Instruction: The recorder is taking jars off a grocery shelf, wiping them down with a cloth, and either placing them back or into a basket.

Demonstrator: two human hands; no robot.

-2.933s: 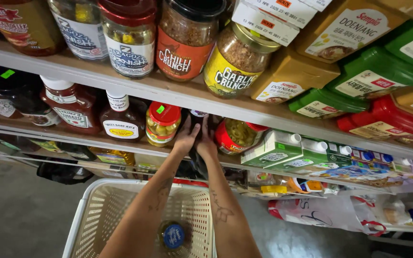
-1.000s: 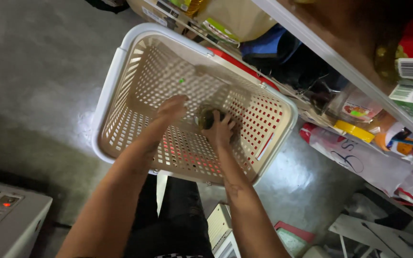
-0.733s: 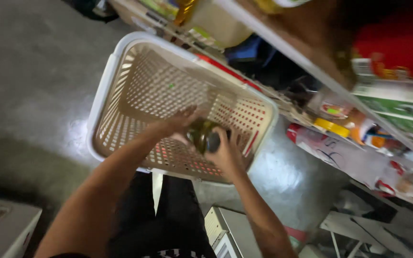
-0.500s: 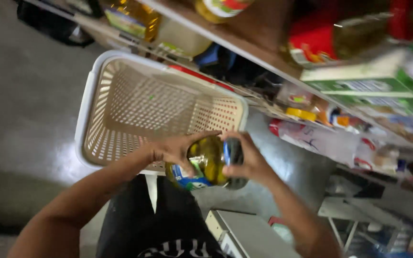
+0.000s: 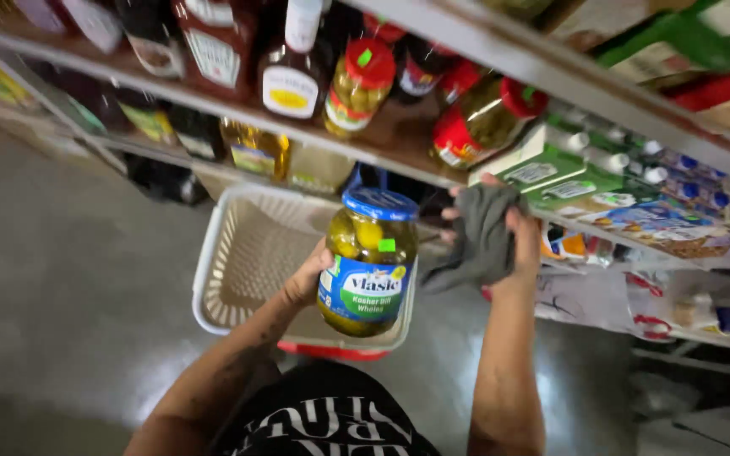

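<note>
Two hands, pickle jar (image 5: 368, 262) above basket rim (image 5: 213, 253)

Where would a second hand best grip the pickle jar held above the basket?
On the blue lid, from above. The jar stands nearly upright, the left hand wraps its lower side, and the right hand holds a grey cloth, so the cap is clear.

Cream basket (image 5: 238, 262) on grey floor (image 5: 69, 253); shelf (image 5: 399, 139) of jars, probably sauces.
</note>
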